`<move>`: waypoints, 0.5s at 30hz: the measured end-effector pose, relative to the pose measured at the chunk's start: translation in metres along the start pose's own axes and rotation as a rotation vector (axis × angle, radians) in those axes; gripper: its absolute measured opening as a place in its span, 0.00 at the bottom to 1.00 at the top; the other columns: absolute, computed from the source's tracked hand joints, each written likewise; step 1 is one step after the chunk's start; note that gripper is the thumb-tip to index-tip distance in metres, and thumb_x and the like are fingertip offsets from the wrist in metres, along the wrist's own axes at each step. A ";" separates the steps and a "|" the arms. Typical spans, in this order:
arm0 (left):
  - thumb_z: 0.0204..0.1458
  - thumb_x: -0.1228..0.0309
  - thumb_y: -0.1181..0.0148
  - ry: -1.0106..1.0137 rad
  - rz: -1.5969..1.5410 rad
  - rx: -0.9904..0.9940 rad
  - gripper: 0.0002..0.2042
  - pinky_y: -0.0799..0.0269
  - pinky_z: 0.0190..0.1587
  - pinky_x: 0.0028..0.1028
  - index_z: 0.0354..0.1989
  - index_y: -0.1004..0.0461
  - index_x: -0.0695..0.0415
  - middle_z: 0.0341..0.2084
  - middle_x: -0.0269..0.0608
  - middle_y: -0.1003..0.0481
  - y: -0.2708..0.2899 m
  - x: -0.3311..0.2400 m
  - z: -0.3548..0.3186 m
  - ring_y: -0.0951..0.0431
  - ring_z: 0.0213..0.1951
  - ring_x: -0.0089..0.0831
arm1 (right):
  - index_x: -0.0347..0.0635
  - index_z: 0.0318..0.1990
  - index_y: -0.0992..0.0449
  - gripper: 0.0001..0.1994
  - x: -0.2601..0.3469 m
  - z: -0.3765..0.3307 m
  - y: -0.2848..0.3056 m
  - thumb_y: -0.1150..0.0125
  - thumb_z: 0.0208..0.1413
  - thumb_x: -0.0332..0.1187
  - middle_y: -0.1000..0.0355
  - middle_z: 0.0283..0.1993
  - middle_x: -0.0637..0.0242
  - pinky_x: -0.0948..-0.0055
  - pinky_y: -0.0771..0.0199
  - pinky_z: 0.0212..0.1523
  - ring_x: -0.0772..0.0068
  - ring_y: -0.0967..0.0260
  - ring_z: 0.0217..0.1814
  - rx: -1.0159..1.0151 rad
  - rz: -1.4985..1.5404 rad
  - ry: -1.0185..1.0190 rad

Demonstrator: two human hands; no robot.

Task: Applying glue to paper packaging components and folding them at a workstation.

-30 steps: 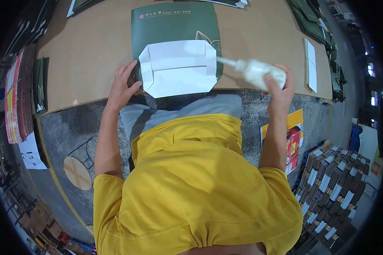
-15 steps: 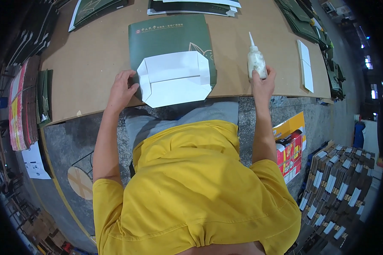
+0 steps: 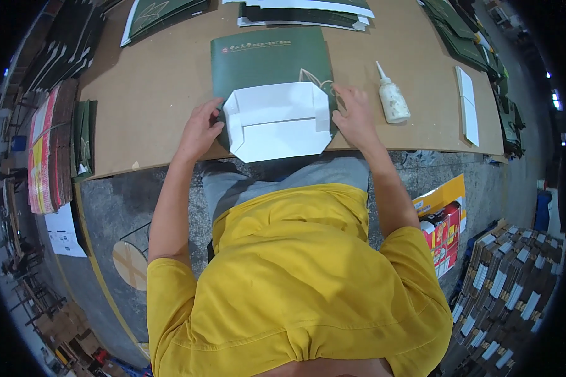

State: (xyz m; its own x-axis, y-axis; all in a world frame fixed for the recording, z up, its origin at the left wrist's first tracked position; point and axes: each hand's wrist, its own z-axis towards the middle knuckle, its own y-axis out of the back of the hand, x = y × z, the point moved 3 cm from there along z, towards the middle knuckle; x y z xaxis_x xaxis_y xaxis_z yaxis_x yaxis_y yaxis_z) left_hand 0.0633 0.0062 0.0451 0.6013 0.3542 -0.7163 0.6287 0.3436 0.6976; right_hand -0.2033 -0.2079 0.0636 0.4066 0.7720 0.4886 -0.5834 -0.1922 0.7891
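The green paper bag [image 3: 270, 63] lies flat on the tabletop [image 3: 151, 100], its white folded end [image 3: 277, 129] nearest the person. The white bottle [image 3: 393, 103] has been released and now rests right of the bag. The right hand [image 3: 352, 116], open, has moved to the bag's right edge; the left hand [image 3: 202, 129], loosely open, remains at its left edge. Both hands are thus available for the bag.

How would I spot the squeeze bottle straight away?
Find the brown tabletop, then the green paper bag near its front edge. Just right of the person's right hand is the squeeze bottle: whitish, with a tapering nozzle, unlike the flat white card farther right.
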 end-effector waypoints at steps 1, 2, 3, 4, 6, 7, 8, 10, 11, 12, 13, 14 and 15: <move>0.43 0.79 0.42 -0.059 0.063 0.035 0.20 0.32 0.48 0.35 0.48 0.32 0.59 0.36 0.45 0.30 0.001 -0.002 0.002 0.30 0.43 0.42 | 0.40 0.50 0.32 0.22 0.002 0.004 -0.010 0.47 0.42 0.24 0.33 0.46 0.55 0.61 0.37 0.51 0.52 0.38 0.49 0.097 0.034 -0.014; 0.43 0.79 0.42 -0.051 0.069 0.029 0.20 0.32 0.48 0.35 0.48 0.32 0.59 0.36 0.45 0.30 0.000 -0.002 0.003 0.30 0.43 0.42 | 0.40 0.50 0.32 0.22 0.002 0.005 -0.013 0.47 0.42 0.24 0.33 0.46 0.55 0.61 0.37 0.51 0.52 0.38 0.49 0.099 0.043 -0.008; 0.43 0.78 0.42 -0.124 0.122 0.021 0.20 0.33 0.47 0.36 0.48 0.32 0.58 0.36 0.46 0.30 -0.003 -0.006 0.004 0.30 0.43 0.43 | 0.39 0.49 0.31 0.21 -0.002 0.005 -0.015 0.48 0.41 0.22 0.33 0.44 0.56 0.61 0.37 0.50 0.52 0.38 0.49 0.121 0.044 0.027; 0.43 0.78 0.42 -0.198 0.174 0.015 0.20 0.33 0.47 0.36 0.48 0.32 0.58 0.36 0.46 0.30 -0.006 -0.010 0.004 0.31 0.43 0.43 | 0.39 0.47 0.31 0.20 -0.005 0.005 -0.016 0.49 0.40 0.21 0.33 0.43 0.56 0.61 0.36 0.49 0.52 0.38 0.48 0.143 0.044 0.060; 0.40 0.79 0.42 -0.250 0.274 -0.025 0.20 0.33 0.48 0.37 0.47 0.31 0.57 0.37 0.47 0.30 -0.008 -0.012 -0.004 0.31 0.43 0.44 | 0.37 0.44 0.31 0.18 -0.007 -0.002 -0.016 0.50 0.40 0.18 0.33 0.42 0.55 0.60 0.35 0.48 0.52 0.38 0.48 0.090 0.018 0.164; 0.40 0.79 0.43 -0.311 0.433 0.011 0.20 0.33 0.48 0.37 0.46 0.31 0.58 0.38 0.46 0.30 -0.011 -0.012 -0.009 0.31 0.44 0.43 | 0.37 0.46 0.32 0.20 -0.007 -0.009 -0.018 0.50 0.40 0.18 0.34 0.45 0.56 0.61 0.35 0.50 0.52 0.38 0.49 0.173 -0.026 0.237; 0.39 0.79 0.44 -0.373 0.590 0.050 0.20 0.34 0.49 0.38 0.46 0.31 0.59 0.39 0.45 0.30 -0.016 -0.012 -0.015 0.31 0.45 0.43 | 0.37 0.48 0.32 0.22 -0.006 -0.016 -0.019 0.50 0.40 0.18 0.34 0.48 0.56 0.62 0.35 0.51 0.53 0.38 0.51 0.258 -0.070 0.307; 0.39 0.78 0.44 -0.420 0.616 0.079 0.21 0.34 0.50 0.38 0.47 0.32 0.61 0.42 0.46 0.32 -0.019 -0.011 -0.032 0.33 0.47 0.43 | 0.38 0.51 0.33 0.24 0.000 -0.028 -0.010 0.49 0.40 0.20 0.35 0.52 0.56 0.62 0.36 0.53 0.53 0.40 0.53 0.343 -0.111 0.329; 0.38 0.76 0.44 -0.464 0.654 0.100 0.23 0.35 0.52 0.38 0.49 0.33 0.63 0.45 0.46 0.33 -0.022 -0.012 -0.041 0.34 0.49 0.44 | 0.38 0.53 0.33 0.25 0.004 -0.034 -0.005 0.47 0.40 0.21 0.37 0.56 0.56 0.61 0.38 0.56 0.54 0.41 0.56 0.420 -0.145 0.359; 0.38 0.76 0.44 -0.466 0.648 0.107 0.23 0.35 0.52 0.38 0.49 0.33 0.63 0.45 0.46 0.33 -0.020 -0.016 -0.046 0.34 0.49 0.44 | 0.38 0.53 0.33 0.25 0.007 -0.037 0.001 0.47 0.40 0.21 0.37 0.56 0.56 0.61 0.38 0.56 0.54 0.41 0.56 0.425 -0.146 0.352; 0.38 0.73 0.42 -0.485 0.687 0.120 0.26 0.36 0.53 0.38 0.51 0.34 0.66 0.48 0.48 0.35 -0.017 -0.023 -0.051 0.35 0.51 0.45 | 0.39 0.55 0.35 0.28 0.008 -0.040 0.007 0.44 0.41 0.26 0.40 0.59 0.56 0.58 0.42 0.59 0.53 0.44 0.60 0.460 -0.191 0.350; 0.38 0.71 0.40 -0.502 0.726 0.134 0.29 0.37 0.55 0.38 0.53 0.36 0.68 0.51 0.49 0.37 -0.016 -0.026 -0.055 0.37 0.53 0.46 | 0.39 0.58 0.37 0.31 0.010 -0.045 0.009 0.40 0.41 0.31 0.43 0.63 0.57 0.54 0.46 0.63 0.53 0.47 0.64 0.496 -0.233 0.350; 0.38 0.71 0.40 -0.499 0.728 0.129 0.29 0.37 0.55 0.38 0.53 0.36 0.68 0.51 0.49 0.37 -0.015 -0.029 -0.057 0.37 0.53 0.46 | 0.39 0.58 0.37 0.31 0.013 -0.046 0.010 0.40 0.41 0.31 0.43 0.63 0.57 0.54 0.46 0.63 0.53 0.47 0.64 0.494 -0.234 0.355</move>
State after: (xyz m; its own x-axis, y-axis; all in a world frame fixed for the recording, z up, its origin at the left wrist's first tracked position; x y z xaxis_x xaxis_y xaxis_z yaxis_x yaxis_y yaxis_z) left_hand 0.0084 0.0402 0.0566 0.9991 0.0158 -0.0405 0.0393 0.0702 0.9968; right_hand -0.2361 -0.1714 0.0605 0.1770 0.9642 0.1974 -0.0815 -0.1855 0.9793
